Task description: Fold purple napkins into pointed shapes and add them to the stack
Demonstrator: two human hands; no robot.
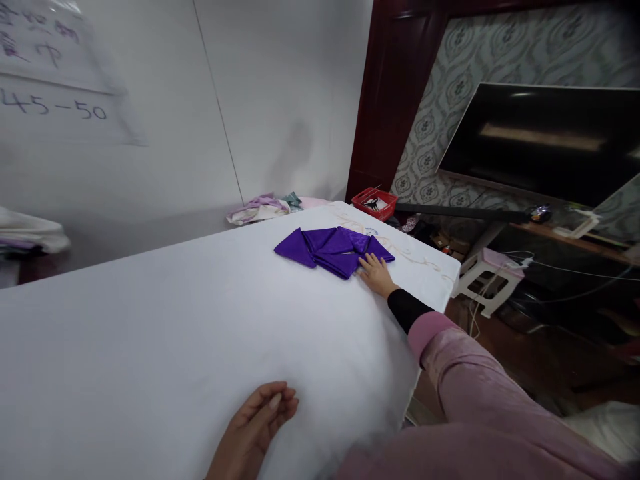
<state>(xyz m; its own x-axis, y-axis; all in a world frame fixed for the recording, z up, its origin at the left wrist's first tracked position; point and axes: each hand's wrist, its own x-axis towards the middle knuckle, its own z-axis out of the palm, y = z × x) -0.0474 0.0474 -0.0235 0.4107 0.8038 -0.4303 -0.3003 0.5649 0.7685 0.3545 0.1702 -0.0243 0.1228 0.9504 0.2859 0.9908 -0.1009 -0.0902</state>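
A purple folded cloth [327,250], satiny and made up of pointed, pleated sections, lies on the white-covered table [175,347] toward its far end. At the right part of this cloth, my right hand [377,273] rests palm down with fingers spread, fingertips touching its edge. Much nearer to me, my left hand [255,427] hovers over or rests on the table front, apart from the cloth. Its fingers are curled and drawn together with the thumb; nothing shows in them.
A red plastic basket [375,203] stands past the table's far corner. Crumpled pale and lilac fabrics [263,208] lie along the wall. Right of the table are a white stool [487,277] with cables and a wall-mounted television [545,140]. Stacked cloths [33,233] sit at left.
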